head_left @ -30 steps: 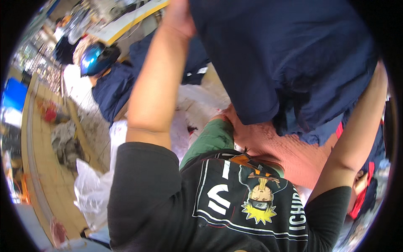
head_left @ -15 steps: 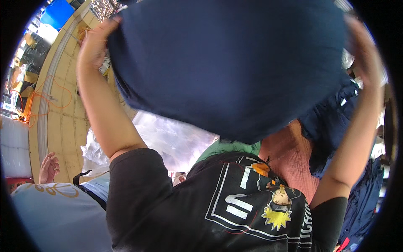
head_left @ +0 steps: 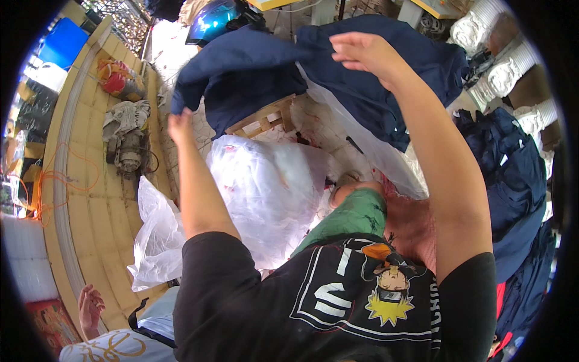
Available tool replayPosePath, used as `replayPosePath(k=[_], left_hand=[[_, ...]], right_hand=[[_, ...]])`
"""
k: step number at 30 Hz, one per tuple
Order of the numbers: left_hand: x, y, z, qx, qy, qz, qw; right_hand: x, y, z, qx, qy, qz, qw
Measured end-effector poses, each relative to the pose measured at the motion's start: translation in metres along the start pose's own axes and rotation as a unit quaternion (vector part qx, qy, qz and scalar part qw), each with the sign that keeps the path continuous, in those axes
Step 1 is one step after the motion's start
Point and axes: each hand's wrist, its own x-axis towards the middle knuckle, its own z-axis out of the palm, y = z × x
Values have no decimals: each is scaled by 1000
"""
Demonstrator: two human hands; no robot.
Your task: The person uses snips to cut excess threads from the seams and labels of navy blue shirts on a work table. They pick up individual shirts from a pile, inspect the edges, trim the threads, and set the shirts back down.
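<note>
A navy cloth piece (head_left: 244,57) hangs in folds in front of me, its near-left corner pinched in my left hand (head_left: 180,125). My right hand (head_left: 365,55) is raised with its fingers stretched out and nothing in them. It is over another spread of navy cloth (head_left: 392,90), which lies partly on a clear plastic sheet (head_left: 362,142). Whether the two navy parts are one piece I cannot tell. Below my left hand bulges a clear plastic bag (head_left: 259,187) with pale contents.
A wooden frame (head_left: 262,117) lies beyond the bag. At the left are a motor (head_left: 128,154) and orange cord (head_left: 39,187); a blue helmet (head_left: 220,24) is at the back. Navy garments (head_left: 509,175) are heaped at right. Another person's hand (head_left: 90,304) shows lower left.
The wide navy cloth stretched between both raised hands has dropped away and folded. My right hand has let go and moved left; my left hand has lowered with the cloth corner.
</note>
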Motion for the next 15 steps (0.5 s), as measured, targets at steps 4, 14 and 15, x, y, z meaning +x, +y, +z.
replayPosePath(k=[4,14,15], left_hand=[[-112,-98,58,190,-38,-145,970],[-228,14,235,20,-188,60,980],[-247,53,264,-21,-214,97,972]], right_hand=[[-84,-23,-83,-174,-40,106,978],[-391,-198,-210,-617,136,222,742],[-440,-189,-257,-590,127,226,765]])
